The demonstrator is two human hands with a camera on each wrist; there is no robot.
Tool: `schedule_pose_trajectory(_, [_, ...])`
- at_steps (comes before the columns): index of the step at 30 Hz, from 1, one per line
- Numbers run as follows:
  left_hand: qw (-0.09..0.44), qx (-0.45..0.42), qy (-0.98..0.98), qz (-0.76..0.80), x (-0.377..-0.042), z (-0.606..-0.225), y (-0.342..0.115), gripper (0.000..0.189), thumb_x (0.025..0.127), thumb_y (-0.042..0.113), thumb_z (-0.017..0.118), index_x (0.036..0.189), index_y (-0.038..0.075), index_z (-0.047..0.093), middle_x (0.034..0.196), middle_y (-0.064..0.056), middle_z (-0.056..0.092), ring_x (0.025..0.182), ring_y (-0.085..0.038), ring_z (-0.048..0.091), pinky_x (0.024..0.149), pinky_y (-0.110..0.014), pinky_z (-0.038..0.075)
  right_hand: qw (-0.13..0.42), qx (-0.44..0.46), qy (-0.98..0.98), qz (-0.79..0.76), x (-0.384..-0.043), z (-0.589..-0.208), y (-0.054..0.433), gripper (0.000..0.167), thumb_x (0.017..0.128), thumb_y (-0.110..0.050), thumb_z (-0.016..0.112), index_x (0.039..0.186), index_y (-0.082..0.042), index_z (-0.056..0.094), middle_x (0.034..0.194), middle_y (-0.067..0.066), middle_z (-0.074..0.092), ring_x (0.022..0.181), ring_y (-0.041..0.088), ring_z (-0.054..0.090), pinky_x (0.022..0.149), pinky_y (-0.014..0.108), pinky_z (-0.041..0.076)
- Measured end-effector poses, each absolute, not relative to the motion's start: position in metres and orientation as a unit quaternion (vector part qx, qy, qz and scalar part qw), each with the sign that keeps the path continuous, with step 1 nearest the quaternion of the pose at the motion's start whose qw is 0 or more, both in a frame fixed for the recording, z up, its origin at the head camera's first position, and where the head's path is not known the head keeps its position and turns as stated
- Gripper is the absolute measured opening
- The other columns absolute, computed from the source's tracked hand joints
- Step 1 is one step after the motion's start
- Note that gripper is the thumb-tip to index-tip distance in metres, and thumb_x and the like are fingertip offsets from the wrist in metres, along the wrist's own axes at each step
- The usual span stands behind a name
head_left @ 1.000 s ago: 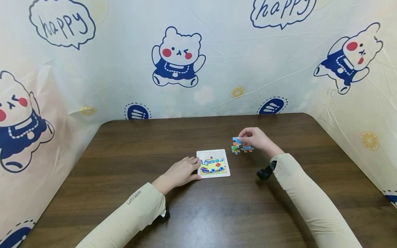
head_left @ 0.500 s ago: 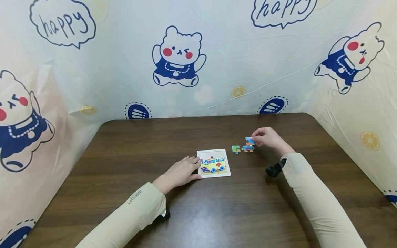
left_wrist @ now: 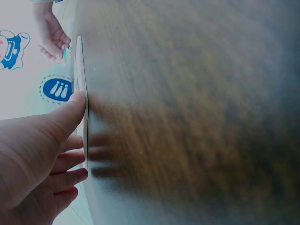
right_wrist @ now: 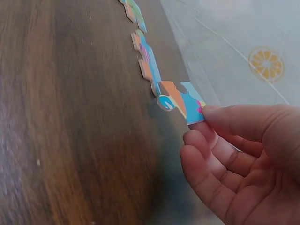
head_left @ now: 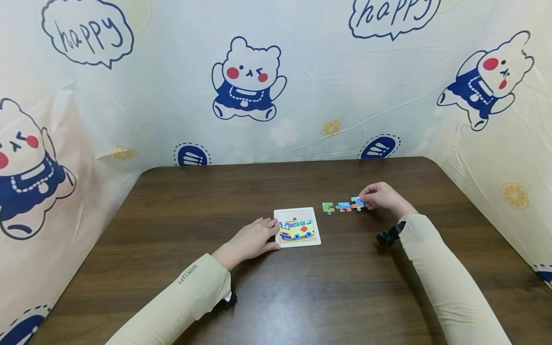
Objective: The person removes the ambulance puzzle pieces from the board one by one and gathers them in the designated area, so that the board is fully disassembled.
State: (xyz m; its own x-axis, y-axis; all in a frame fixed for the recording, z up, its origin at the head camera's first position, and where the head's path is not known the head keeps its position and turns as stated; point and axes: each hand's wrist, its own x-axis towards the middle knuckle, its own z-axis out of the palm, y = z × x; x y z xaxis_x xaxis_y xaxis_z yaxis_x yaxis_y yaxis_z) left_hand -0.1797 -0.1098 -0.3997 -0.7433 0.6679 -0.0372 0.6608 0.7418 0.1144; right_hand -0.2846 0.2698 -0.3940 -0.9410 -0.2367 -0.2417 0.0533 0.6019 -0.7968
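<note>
My right hand (head_left: 383,196) pinches a jigsaw piece (right_wrist: 187,103) between thumb and fingers. It is blue and orange, with a rounded tab, and is tilted in the right wrist view. Its tab end overlaps the middle piece (head_left: 344,206) in that view. Farther left lies a green and orange piece (head_left: 327,207). My left hand (head_left: 252,239) rests at the left side of a white puzzle tray (head_left: 297,213), thumb at its near corner and fingers on its edge. Inside the tray, assembled pieces show a yellow ambulance (head_left: 297,230), with a bare strip along the top.
A brown wooden table (head_left: 207,191) carries everything. Behind it hangs a pale curtain (head_left: 302,72) printed with cartoon bears. A black wrist device (head_left: 390,235) sits under the right cuff.
The right hand has carried its jigsaw piece rightward, from above the green piece, past the middle piece to that one's right side, and lowered it. The left hand and the tray have stayed put.
</note>
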Motion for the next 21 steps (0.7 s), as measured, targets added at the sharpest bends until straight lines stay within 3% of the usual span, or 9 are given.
schedule_pose_trajectory(21, [0.038, 0.359, 0.932, 0.035, -0.1808, -0.3994, -0.1092, 0.057, 0.087, 0.041, 0.060, 0.127, 0.001, 0.054, 0.132, -0.016, 0.049, 0.125, -0.029, 0.040, 0.105, -0.040, 0.027, 0.164, -0.040, 0.900, -0.402, -0.2873, -0.4016, 0.2761, 0.021, 0.090, -0.010, 0.059, 0.098, 0.009, 0.063, 0.078, 0.007, 0.060, 0.066, 0.016, 0.054, 0.060, 0.028, 0.052])
